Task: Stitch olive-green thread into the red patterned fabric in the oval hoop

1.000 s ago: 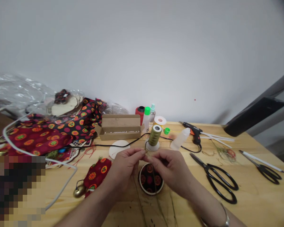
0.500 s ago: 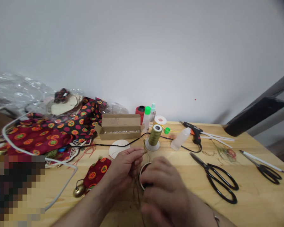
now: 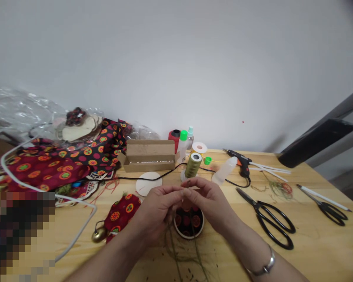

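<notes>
My left hand [image 3: 160, 205] and my right hand [image 3: 211, 201] meet fingertip to fingertip in front of the spool. Both are closed in a pinch on olive-green thread [image 3: 197, 250], and long strands trail from them toward the table's front. Beneath the fingers lies a round patterned fabric disc [image 3: 189, 225] with a pale rim, its upper part covered by the hands. Just behind stands a spool of olive thread [image 3: 192, 166]. Left of my left hand rests a red patterned fabric pouch [image 3: 120, 211], a brass bell [image 3: 99, 235] at its lower end.
Large black scissors [image 3: 266, 215] lie to the right, smaller scissors [image 3: 329, 209] beyond. A glue gun [image 3: 239, 160], a white squeeze bottle [image 3: 225, 170] and an open cardboard box [image 3: 148, 165] stand behind. Patterned cloth [image 3: 53, 164] is heaped at left; a black cord [image 3: 129, 179] crosses the table.
My right hand has moved up and away from the disc to meet my left fingertips, uncovering the patterned disc. My left hand has stayed nearly in place.
</notes>
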`<control>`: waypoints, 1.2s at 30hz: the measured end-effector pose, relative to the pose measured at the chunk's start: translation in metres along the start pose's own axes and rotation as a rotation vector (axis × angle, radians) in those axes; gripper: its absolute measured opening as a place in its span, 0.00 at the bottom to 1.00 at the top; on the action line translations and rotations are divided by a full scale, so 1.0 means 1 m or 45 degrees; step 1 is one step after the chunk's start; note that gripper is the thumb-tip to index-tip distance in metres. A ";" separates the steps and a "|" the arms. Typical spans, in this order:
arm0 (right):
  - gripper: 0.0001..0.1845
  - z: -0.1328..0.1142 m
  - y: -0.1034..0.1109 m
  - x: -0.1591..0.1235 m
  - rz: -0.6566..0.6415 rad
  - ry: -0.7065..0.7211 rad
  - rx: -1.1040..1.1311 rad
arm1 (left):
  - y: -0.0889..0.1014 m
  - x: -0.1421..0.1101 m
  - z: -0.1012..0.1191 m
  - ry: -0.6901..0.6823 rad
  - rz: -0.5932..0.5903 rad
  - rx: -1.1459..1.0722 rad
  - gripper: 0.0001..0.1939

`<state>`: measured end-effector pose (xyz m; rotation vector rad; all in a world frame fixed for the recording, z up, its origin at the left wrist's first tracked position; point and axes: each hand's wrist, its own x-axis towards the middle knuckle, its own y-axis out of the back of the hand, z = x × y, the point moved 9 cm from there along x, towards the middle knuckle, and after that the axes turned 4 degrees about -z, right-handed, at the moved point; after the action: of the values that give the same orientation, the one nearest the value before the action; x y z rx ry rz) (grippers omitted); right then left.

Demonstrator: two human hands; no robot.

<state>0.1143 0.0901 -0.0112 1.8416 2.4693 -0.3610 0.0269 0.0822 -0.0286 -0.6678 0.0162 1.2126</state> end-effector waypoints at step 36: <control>0.06 -0.025 0.024 -0.004 0.261 0.122 -0.398 | 0.002 0.000 -0.005 0.017 -0.023 0.147 0.11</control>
<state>0.1413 0.0977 0.0098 1.9858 2.2047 0.1180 0.0268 0.0802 -0.0336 -0.5738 0.0907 1.1806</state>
